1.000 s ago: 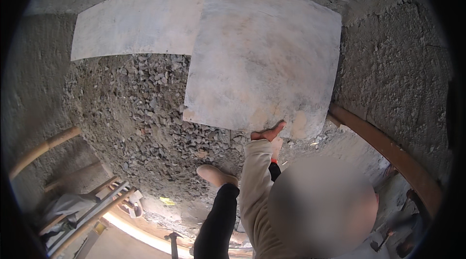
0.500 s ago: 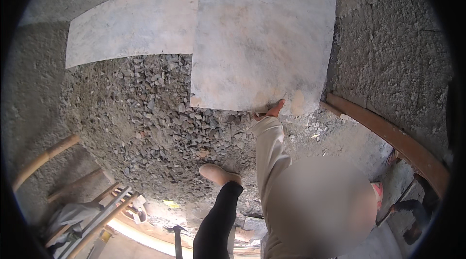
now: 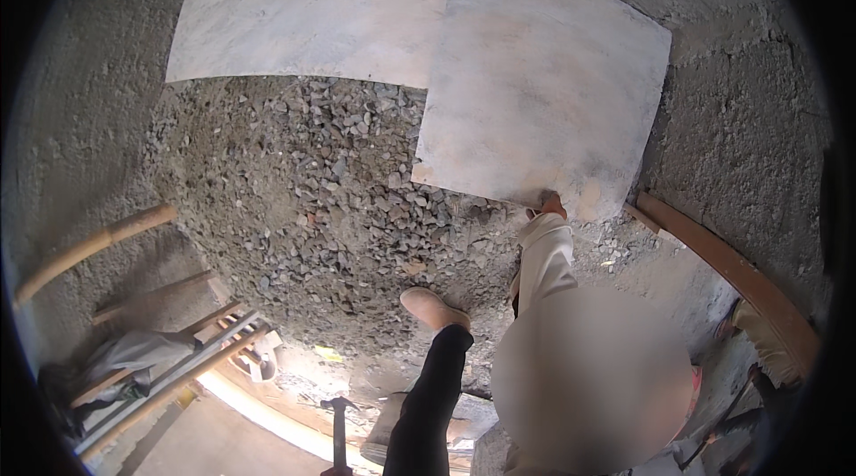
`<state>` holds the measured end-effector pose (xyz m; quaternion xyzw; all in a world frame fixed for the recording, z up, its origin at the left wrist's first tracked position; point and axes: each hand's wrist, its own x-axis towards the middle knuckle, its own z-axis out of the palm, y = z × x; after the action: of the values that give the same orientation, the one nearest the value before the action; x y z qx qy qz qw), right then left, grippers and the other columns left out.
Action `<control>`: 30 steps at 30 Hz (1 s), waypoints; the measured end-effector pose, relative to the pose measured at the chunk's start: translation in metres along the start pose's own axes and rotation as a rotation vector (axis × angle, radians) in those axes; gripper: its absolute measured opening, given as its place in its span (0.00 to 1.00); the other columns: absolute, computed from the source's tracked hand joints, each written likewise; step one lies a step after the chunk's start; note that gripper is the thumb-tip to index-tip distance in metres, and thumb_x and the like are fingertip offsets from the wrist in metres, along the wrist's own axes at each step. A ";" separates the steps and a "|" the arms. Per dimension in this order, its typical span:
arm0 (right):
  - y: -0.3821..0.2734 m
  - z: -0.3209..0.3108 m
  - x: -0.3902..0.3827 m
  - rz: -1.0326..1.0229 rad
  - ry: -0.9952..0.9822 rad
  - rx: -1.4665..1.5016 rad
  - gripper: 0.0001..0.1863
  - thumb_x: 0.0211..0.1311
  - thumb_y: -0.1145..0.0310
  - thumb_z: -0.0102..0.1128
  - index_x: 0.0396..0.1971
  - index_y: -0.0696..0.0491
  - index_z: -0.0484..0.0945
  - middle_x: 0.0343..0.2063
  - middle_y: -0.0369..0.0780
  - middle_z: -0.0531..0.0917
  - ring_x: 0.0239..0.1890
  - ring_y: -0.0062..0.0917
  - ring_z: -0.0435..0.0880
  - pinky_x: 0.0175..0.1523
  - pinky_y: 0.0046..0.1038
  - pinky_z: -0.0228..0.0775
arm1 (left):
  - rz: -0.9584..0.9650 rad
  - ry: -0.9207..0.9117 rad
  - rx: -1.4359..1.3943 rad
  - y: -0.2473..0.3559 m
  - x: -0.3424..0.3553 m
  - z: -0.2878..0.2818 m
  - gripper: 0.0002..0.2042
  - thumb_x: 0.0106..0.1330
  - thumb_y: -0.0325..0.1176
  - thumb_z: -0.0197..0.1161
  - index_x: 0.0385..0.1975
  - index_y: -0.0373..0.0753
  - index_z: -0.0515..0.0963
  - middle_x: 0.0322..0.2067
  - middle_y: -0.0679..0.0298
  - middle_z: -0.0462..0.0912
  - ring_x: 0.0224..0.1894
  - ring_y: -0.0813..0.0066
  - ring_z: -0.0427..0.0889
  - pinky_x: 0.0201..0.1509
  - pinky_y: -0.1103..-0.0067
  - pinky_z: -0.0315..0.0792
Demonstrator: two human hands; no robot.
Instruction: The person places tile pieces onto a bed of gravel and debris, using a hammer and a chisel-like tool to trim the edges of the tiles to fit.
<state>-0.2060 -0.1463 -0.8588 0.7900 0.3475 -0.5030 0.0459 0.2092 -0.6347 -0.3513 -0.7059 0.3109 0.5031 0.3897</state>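
Note:
My right hand (image 3: 546, 203), at the end of a cream sleeve, grips the near edge of a large pale square slab (image 3: 546, 93). The slab lies over gravel (image 3: 312, 182), its far left part overlapping a long pale slab (image 3: 303, 17). My left hand (image 3: 336, 470) shows at the bottom edge, closed on the handle of a claw hammer (image 3: 339, 422), head upward. A foot in a tan shoe (image 3: 432, 307), below a dark trouser leg, rests on the gravel. A blurred disc hides much of my right arm.
Rough grey walls border the gravel. A brown board (image 3: 722, 266) runs along the right, a wooden pole (image 3: 94, 253) along the left. Poles with grey cloth (image 3: 143, 351) and a light tub (image 3: 266, 367) sit lower left. Dark shapes at lower right are unclear.
The square slab has slid away from me toward the far wall, with my right hand at its edge. The view has shifted, and my left hand now shows at the hammer handle.

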 end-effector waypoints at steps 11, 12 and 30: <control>-0.076 0.145 -0.168 -1.575 -0.238 -1.499 0.40 0.50 0.36 0.51 0.63 0.32 0.52 0.65 0.49 0.44 0.66 0.51 0.43 0.59 0.57 0.50 | -0.070 0.151 -0.072 -0.034 0.030 0.044 0.11 0.52 0.34 0.60 0.30 0.36 0.71 0.20 0.63 0.69 0.17 0.73 0.68 0.18 0.77 0.66; -0.073 0.153 -0.168 -1.545 -0.311 -1.648 0.40 0.50 0.36 0.52 0.63 0.31 0.52 0.66 0.47 0.42 0.67 0.50 0.41 0.59 0.57 0.52 | -0.083 0.156 -0.016 -0.037 0.031 0.049 0.11 0.52 0.35 0.61 0.31 0.36 0.71 0.21 0.63 0.69 0.17 0.73 0.68 0.18 0.77 0.66; -0.012 -0.172 -0.198 -0.689 -0.750 -1.384 0.16 0.46 0.58 0.65 0.23 0.57 0.79 0.17 0.42 0.79 0.18 0.28 0.77 0.25 0.28 0.71 | 0.256 0.022 -0.051 -0.039 -0.012 0.109 0.12 0.49 0.37 0.63 0.30 0.35 0.78 0.21 0.61 0.78 0.20 0.73 0.76 0.24 0.78 0.70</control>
<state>-0.1314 -0.1640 -0.6078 0.2162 0.7584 -0.3914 0.4742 0.1873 -0.5199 -0.3518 -0.6754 0.3902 0.5487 0.3009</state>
